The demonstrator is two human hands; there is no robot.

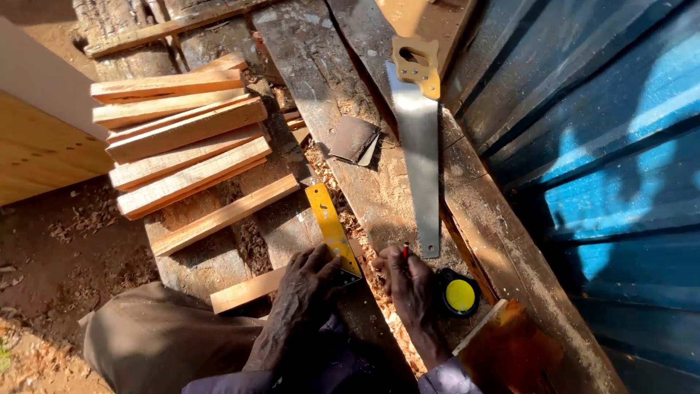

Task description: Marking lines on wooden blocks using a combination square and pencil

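On the near part of the weathered wooden workbench (343,87), strewn with sawdust, both hands are seen from above. No container is shown; the loose things lie straight on the planks. The left hand (306,288) is pressed palm down, fingers spread, onto the near end of a yellow metal try square (332,222), whose blade runs away toward the far left. Beneath that hand a short pale wooden strip (244,290) is held flat, its free end pointing left. The right hand (410,284), just right of the left and apart from it, is closed around a thin red-tipped pencil (405,250), pinched between the fingertips with its tip standing up and away from the body. Both wrists are bent downward, the forearms coming in from the near edge. Just right of the right hand a black and yellow round tape measure (459,293) is laid. Farther off, a handsaw with a steel blade and tan wooden handle (419,146) is stretched along the bench, and a stack of cut wooden slats (182,142) is piled at the far left.
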